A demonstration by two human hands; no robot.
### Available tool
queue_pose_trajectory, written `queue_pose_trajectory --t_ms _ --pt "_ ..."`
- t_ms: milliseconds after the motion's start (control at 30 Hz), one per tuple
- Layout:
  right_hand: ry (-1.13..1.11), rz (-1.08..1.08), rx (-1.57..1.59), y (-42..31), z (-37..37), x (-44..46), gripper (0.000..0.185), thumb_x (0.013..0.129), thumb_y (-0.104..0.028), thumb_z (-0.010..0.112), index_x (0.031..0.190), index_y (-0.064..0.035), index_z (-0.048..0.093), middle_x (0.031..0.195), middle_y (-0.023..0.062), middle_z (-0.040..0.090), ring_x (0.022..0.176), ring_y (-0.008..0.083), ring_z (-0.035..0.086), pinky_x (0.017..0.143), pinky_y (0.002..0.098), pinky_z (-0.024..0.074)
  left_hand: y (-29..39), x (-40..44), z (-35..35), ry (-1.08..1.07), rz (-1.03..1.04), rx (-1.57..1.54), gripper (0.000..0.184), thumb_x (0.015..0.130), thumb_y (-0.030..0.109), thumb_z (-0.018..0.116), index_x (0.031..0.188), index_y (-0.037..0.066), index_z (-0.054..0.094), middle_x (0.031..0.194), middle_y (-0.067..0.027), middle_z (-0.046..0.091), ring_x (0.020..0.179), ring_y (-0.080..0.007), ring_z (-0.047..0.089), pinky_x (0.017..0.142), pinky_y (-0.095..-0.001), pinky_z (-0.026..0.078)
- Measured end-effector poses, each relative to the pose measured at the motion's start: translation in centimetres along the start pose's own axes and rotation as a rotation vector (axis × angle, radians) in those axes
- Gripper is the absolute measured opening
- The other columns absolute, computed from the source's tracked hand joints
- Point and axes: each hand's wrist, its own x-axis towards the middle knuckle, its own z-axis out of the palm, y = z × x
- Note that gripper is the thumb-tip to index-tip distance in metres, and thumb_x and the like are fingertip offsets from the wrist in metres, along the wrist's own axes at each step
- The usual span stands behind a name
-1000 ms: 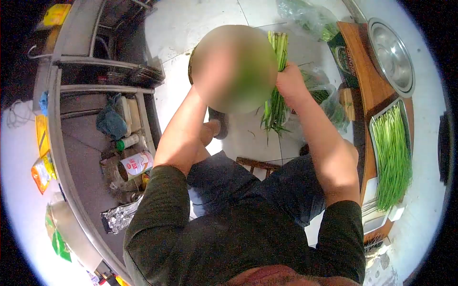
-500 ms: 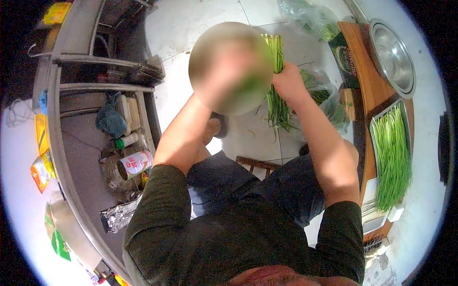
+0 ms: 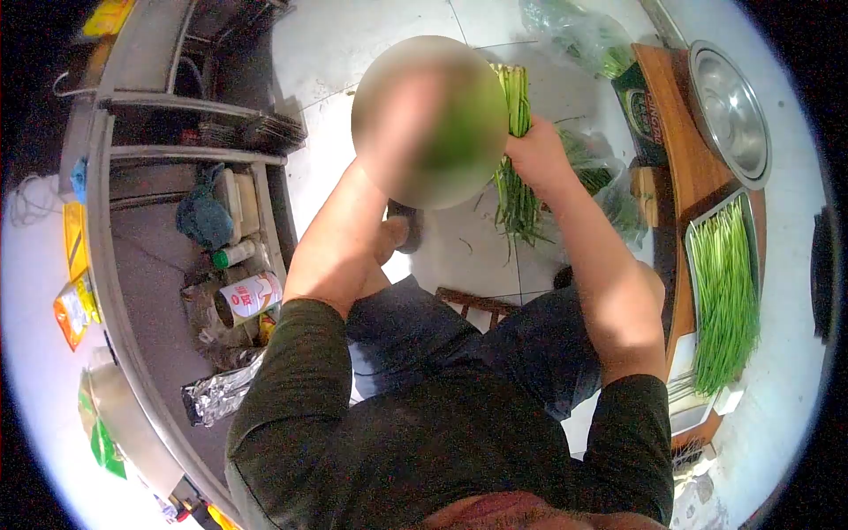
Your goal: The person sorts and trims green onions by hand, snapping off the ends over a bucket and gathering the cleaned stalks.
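My right hand [image 3: 537,155] is wrapped round a bunch of garlic chives [image 3: 515,93]. The pale cut ends point up past my fist and the thin green ends hang below it. At the end of the left forearm, my left hand [image 3: 405,110] lies inside a round blurred patch, so its fingers are hidden. Some smeared green shows in that patch beside the left hand. More long chives [image 3: 726,300] lie in a metal tray at the right.
A steel basin [image 3: 729,115] and the tray rest on a wooden bench [image 3: 676,132]. Plastic bags of greens [image 3: 618,208] lie on the tiled floor near my right forearm. At the left, a metal shelf [image 3: 150,256] holds a can [image 3: 252,296], a blue cloth [image 3: 205,212] and crumpled foil [image 3: 221,396].
The blurred patch over my left hand has shifted slightly, and more green shows within it. My right hand keeps its grip on the chives in nearly the same place.
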Motion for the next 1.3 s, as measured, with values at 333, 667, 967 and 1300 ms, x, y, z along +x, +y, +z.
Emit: queue_pose_trajectory --t_ms 333,667,967,1300 --pt "0.023 0.008 -0.078 0.3 -0.8 0.3 0.042 0.080 -0.033 0.071 0.105 -0.0005 0.068 0.092 0.0142 0.071 0.083 0.0228 0.067 0.076 0.0371 0.0512 0.6 0.3 -1.0 -0.087 -0.190 -0.076 0.050 0.097 0.041 0.049 0.132 0.005 0.050 0.124 -0.0082 0.058 0.110 -0.0196 0.057 0.094 -0.0341 0.048" --pt "0.033 0.015 0.096 -1.7 -0.7 -0.9 0.019 0.080 -0.017 0.074 0.090 -0.0031 0.066 0.075 -0.0003 0.060 0.069 0.0098 0.053 0.064 0.0269 0.0421 -3.8 0.1 -1.0 -0.004 0.021 1.143 0.040 0.086 0.019 0.060 0.126 0.016 0.057 0.126 -0.0173 0.057 0.113 -0.0287 0.058 0.092 -0.0418 0.048" --pt "-0.056 0.121 0.276 -1.1 -0.8 -0.2 0.017 0.077 -0.014 0.073 0.087 -0.0023 0.066 0.073 0.0010 0.061 0.066 0.0112 0.053 0.063 0.0265 0.0422 4.7 -0.1 4.6 0.210 -0.109 1.073 0.037 0.091 0.039 0.058 0.093 0.005 0.071 0.087 -0.0212 0.068 0.084 -0.0365 0.067 0.076 -0.0440 0.052" --pt "-0.047 0.171 0.259 -0.1 -0.2 0.3 0.018 0.082 -0.017 0.068 0.093 -0.0014 0.066 0.084 0.0052 0.069 0.068 0.0113 0.056 0.063 0.0271 0.0444 4.7 -0.2 4.9 0.036 -0.100 0.418 0.031 0.091 0.026 0.062 0.112 0.003 0.063 0.099 -0.0050 0.067 0.086 -0.0180 0.064 0.076 -0.0334 0.052"
